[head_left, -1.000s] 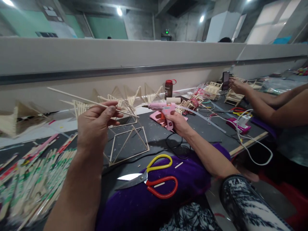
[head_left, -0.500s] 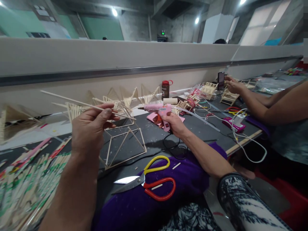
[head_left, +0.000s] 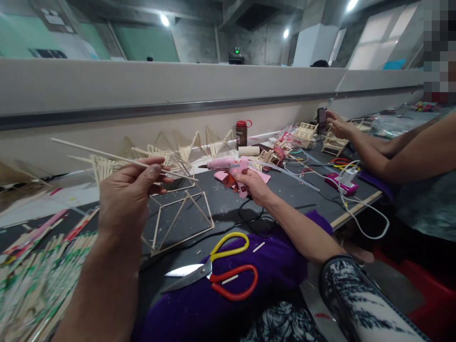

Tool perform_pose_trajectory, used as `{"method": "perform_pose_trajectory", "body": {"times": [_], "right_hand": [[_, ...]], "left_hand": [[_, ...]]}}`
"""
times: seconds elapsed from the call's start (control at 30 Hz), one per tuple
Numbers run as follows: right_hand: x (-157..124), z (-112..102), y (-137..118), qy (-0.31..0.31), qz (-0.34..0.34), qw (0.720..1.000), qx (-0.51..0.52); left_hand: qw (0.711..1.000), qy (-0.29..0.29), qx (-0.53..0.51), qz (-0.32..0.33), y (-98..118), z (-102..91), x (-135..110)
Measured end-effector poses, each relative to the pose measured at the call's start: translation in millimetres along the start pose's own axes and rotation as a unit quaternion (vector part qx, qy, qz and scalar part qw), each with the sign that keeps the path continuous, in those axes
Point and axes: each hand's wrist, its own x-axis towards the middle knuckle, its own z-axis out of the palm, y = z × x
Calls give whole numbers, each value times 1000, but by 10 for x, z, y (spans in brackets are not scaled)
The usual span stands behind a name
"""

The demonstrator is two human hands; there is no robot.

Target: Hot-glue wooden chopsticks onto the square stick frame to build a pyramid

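Observation:
My left hand [head_left: 124, 197] pinches a long thin wooden stick [head_left: 89, 152] and holds it level above the dark table [head_left: 221, 209]; the stick's right end points toward the glue gun. In my right hand [head_left: 251, 185] is a pink glue gun [head_left: 226, 165], gripped by its handle, with the nozzle pointing left toward the stick's tip. A wire-like frame of glued sticks [head_left: 178, 218] stands on the table below and between both hands.
Scissors with one yellow and one red handle [head_left: 217, 273] lie on purple cloth near me. Wrapped chopsticks [head_left: 32, 280] are piled at the left. Finished stick models [head_left: 185, 147] line the wall. Another person's arms [head_left: 384, 147] work at the right among cables and a brown bottle [head_left: 241, 133].
The camera view has shifted a little, so everything sits slightly further left. The glue gun nozzle has drawn a bit nearer to the stick's end.

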Motion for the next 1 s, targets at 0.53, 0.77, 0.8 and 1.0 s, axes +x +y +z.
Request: {"method": "perform_pose_trajectory", "body": {"times": [0.53,0.77,0.8,1.0], "right_hand": [[-212,61,-168,20,-16,1000,0],[-293,91,-139,24,-14,998,-62],[-297,89,-132,23,-14,997,-76],[-312,117,-134,26,-10,991,-132]], "left_hand": [[998,1,-67,5,-160,-68,73],[997,7,-77,10,-185,-77,78],[997,10,-76,12,-187,-79,78],[997,4,-75,11,-184,-79,70]]}}
